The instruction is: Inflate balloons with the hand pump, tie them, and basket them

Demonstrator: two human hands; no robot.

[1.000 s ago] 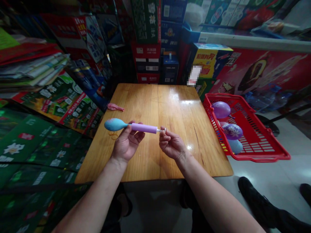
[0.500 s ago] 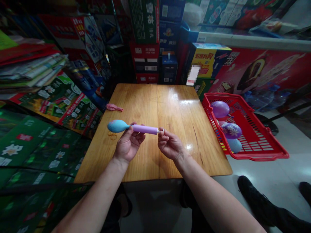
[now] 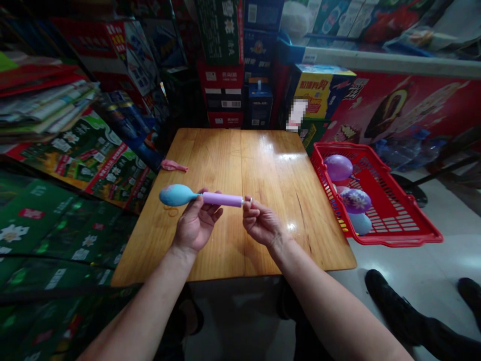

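A purple hand pump (image 3: 222, 199) is held level above the wooden table (image 3: 225, 160). My left hand (image 3: 195, 223) is closed around the pump's left end, where the neck of a partly inflated blue balloon (image 3: 176, 195) fits over the nozzle. My right hand (image 3: 262, 220) pinches the white pull handle at the pump's right end, which looks pushed nearly all the way in. Below the balloon, thin tan rubber bands (image 3: 172, 211) lie on the table. Farther back on the left rests a flat pink balloon (image 3: 174, 166).
A red plastic basket (image 3: 406, 238) to the right of the table holds several inflated purple and blue balloons (image 3: 356, 200). Stacked cartons (image 3: 221, 75) stand behind the table, and green boxes (image 3: 41, 225) on the left. Another person's shoe (image 3: 383, 291) is on the floor at right.
The blue balloon has grown slightly larger. My hands still hold the pump in nearly the same place, and the whole view has shifted a little.
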